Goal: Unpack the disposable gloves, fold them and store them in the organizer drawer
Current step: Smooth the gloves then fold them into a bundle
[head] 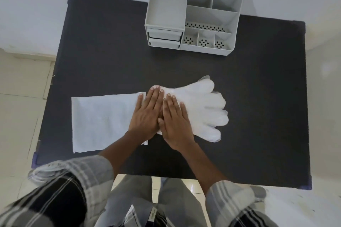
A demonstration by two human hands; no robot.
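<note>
Both my hands are down flat on the gloves [204, 108], right in the middle of the black table [110, 51]. My left hand [147, 114] lies palm down, fingers straight and close together, covering the cuff end of the gloves and the right edge of the white wrapper [103, 121]. My right hand [176, 121] sits just beside it, also palm down with fingers stretched out and slightly spread, its thumb touching the edge of my left hand. Nothing is pinched or gripped here, both palms are simply pressing flat. The gloves are a thin, translucent white stack, and their fingers fan out to the right past my right hand, lying flat on the table. The wrapper stretches out flat to the left of my hands, a pale rectangle with its near edge close to the table's front. Up at the far side of the table stands the grey organizer [195, 14], well apart from the gloves. It has a tall open bin on its left, several open compartments on the right, and small perforated pockets along its front. Under the tall bin sit the two drawers [164, 39], stacked one over the other; the dark gaps around them are there, but I can't tell whether either is pulled out a little. My plaid sleeves [73, 177] fill the bottom corners of the view.
</note>
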